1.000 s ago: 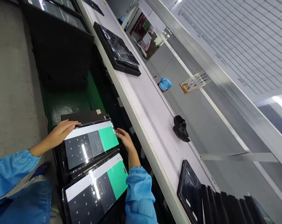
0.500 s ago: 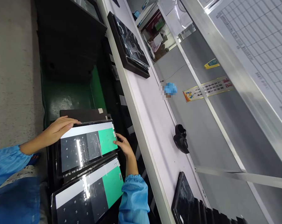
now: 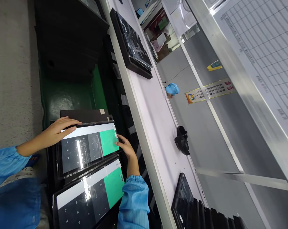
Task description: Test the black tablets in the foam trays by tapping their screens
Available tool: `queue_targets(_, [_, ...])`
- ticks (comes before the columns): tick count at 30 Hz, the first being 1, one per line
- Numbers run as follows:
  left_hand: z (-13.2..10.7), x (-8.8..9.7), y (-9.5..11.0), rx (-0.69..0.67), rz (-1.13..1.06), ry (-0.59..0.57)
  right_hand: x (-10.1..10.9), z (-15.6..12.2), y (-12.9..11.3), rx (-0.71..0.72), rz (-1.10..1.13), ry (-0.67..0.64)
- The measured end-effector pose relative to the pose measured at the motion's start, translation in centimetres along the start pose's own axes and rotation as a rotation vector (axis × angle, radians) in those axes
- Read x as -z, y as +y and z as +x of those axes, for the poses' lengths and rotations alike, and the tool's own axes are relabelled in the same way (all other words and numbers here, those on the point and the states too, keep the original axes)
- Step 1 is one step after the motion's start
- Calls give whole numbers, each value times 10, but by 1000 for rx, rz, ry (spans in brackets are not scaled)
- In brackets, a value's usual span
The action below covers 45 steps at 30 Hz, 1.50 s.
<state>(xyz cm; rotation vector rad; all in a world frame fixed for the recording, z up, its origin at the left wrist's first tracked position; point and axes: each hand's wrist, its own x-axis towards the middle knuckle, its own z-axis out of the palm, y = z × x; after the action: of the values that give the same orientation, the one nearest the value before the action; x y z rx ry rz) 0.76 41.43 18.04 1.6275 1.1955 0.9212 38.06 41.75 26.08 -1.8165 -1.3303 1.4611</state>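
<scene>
Sliding off the corner, the right hand [image 3: 125,148] is pinching the edge of the glossy black green-patched panel [image 3: 86,148]. Meanwhile the left hand [image 3: 56,132] is pressing flat, fingers straight, on its other end. It is lying in the dark tray [image 3: 59,175] below the white bench [image 3: 155,127].

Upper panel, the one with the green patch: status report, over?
Left hand flat on upper panel, left end. Right hand clasps its right edge, thumb on top. Second panel lies just below it.

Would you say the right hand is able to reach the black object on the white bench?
Probably yes: only bare bench lies between the right hand and the black object, though that hand holds the upper panel.
</scene>
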Motion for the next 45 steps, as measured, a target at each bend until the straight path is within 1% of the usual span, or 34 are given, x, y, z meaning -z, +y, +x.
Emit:
queue_targets(4, [-7, 2, 14, 42, 110, -31, -2, -4, -9, 26, 77, 44])
queue_targets(8, [-10, -2, 26, 6, 241, -18, -5, -14, -13, 33, 98, 54])
queue_targets(13, [-7, -5, 25, -14, 276, 3, -10, -19, -8, 44, 122, 59])
queue_targets(17, [-6, -6, 24, -13, 283, -8, -12, -17, -2, 51, 125, 46])
queue_targets(21, [-6, -6, 23, -45, 330, -36, -12, -17, -1, 65, 92, 25])
queue_targets(25, [-8, 4, 16, -50, 253, -139, -14, -18, -3, 59, 77, 46])
queue_targets(28, [-12, 16, 11, -97, 213, -244, -16, -19, -2, 61, 89, 52])
queue_targets(29, [-13, 19, 10, -95, 202, -272, -16, -18, -1, 62, 93, 53])
queue_targets(31, [-14, 26, 9, -31, 149, -305, -16, -16, 1, 57, 88, 57])
queue_targets(34, [-14, 34, 7, 86, -9, -329, -16, -10, 5, 36, 33, 85])
queue_targets(37, [-13, 36, 5, 117, -116, -347, -18, -1, 7, 21, -27, 113])
queue_targets(42, [-13, 34, 4, 147, -119, -318, -18, 6, 7, 28, -64, 157])
queue_targets(45, [-13, 32, 2, 139, -119, -307, -14, 0, 7, 24, -11, 89])
